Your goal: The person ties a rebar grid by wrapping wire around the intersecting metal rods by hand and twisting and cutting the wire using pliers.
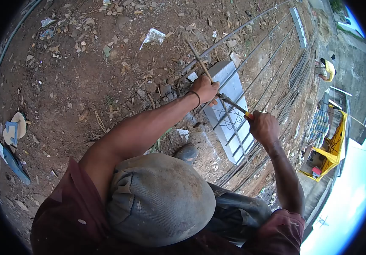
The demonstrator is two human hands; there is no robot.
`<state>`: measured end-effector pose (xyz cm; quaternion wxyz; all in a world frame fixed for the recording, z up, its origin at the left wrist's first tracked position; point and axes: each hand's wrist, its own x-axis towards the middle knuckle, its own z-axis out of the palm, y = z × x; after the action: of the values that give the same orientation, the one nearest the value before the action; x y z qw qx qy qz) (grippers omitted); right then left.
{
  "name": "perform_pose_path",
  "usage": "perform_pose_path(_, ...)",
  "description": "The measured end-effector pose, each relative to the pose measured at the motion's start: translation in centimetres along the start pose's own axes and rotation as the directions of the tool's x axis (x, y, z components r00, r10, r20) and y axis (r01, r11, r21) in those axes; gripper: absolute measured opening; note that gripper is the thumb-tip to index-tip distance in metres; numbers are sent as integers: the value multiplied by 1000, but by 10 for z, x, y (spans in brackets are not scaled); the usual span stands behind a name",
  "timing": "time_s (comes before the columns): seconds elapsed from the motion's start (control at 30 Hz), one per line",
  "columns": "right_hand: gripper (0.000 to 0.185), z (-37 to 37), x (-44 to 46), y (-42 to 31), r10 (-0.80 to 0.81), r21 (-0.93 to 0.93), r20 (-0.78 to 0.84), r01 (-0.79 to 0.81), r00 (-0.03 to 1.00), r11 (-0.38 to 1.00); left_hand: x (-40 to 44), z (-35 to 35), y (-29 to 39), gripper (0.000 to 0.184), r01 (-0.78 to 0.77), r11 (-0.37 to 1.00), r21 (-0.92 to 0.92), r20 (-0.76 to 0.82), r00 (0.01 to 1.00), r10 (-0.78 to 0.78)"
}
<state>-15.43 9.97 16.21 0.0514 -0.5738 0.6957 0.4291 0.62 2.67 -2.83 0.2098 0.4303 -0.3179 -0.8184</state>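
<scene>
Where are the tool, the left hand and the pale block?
Tool [234, 105]: head view, on its dark shaft.
Left hand [206, 89]: head view, on the back of the hand.
Pale block [236, 86]: head view, on its bare face between two rods.

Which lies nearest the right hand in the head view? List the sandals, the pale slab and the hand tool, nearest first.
From the right hand:
1. Hand tool: gripped in it by the yellow-orange end.
2. Pale slab: close by, just to its left.
3. Sandals: on the ground, near the view's left edge.
</scene>
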Motion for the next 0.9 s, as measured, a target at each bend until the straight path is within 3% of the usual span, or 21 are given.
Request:
perform_pose_path(0.03,40,-4,-2,2,-4,-12,-9,4,1000,1000,-1,-1,1,33,7,1000,-16,15,1000,-7)
perform_pose_path(0.1,42,-7,-5,8,-160,-45,-6,160,987,986,4,-4,2,34,22,1000,1,25,999,-22)
perform_pose_path(0.13,37,-17,2,7,-131,11,138,131,982,991,12,-4,-2,34,-3,997,71,39,999,1)
perform_pose_path(0.17,27,-26,12,12,-126,277,360,23,924,961,17,-4,-9,34,-22,990,141,54,998,14)
perform_pose_path(0.2,25,-38,18,19,-194,466,540,-99,819,879,0,-4,0,34,-11,1000,-28,56,998,13)
perform_pose_path(0.23,23,-48,25,24,-297,600,666,-256,684,758,0,-4,-2,34,-11,1000,-29,54,998,13)
perform_pose_path(0.3,32,-53,30,25,-318,588,667,-215,674,780,3,-5,-2,32,14,1000,-17,38,999,-13)
perform_pose_path(0.37,41,-73,14,9,-323,470,414,104,851,877,10,-8,-4,33,6,999,-36,56,998,-4)
perform_pose_path(0.4,44,-79,9,4,-377,340,326,264,867,902,12,-8,-5,32,23,998,-63,72,997,-18)
perform_pose_path(0.43,44,-73,3,9,-372,341,334,256,866,904,12,-7,-7,33,44,995,-86,94,995,-36)
perform_pose_path(0.47,39,-65,0,14,-519,88,64,513,853,854,14,-6,-8,33,58,995,-87,96,994,-50)
perform_pose_path(0.5,36,-57,0,19,-683,-230,-159,646,713,728,14,-6,-6,33,62,994,-87,98,994,-53)
perform_pose_path(0.53,35,-50,5,22,-765,-471,-363,604,532,643,13,-5,-5,33,78,992,-94,75,995,-71)
perform_pose_path(0.63,40,-54,-1,21,-777,-587,-245,549,581,595,9,-5,3,48,87,989,-116,55,995,-81)
perform_pose_path(0.67,52,-60,6,14,-421,-93,97,429,902,899,7,-6,6,58,117,980,-164,61,992,-109)
perform_pose_path(0.7,52,-67,10,12,-422,-91,99,430,901,898,6,-7,5,69,148,966,-211,69,988,-136)
perform_pose_path(0.73,55,-73,14,14,-320,377,316,192,893,906,4,-9,4,69,150,965,-214,68,988,-139)
perform_pose_path(0.77,59,-77,17,18,-308,682,532,-184,789,708,2,-9,3,73,168,956,-239,70,985,-156)
perform_pose_path(0.8,62,-81,22,24,-325,733,576,-298,750,611,1,-9,7,76,178,948,-264,70,984,-165)
perform_pose_path(0.9,61,-87,35,35,-350,686,604,-243,716,686,1,-9,11,84,196,930,-310,70,980,-184)
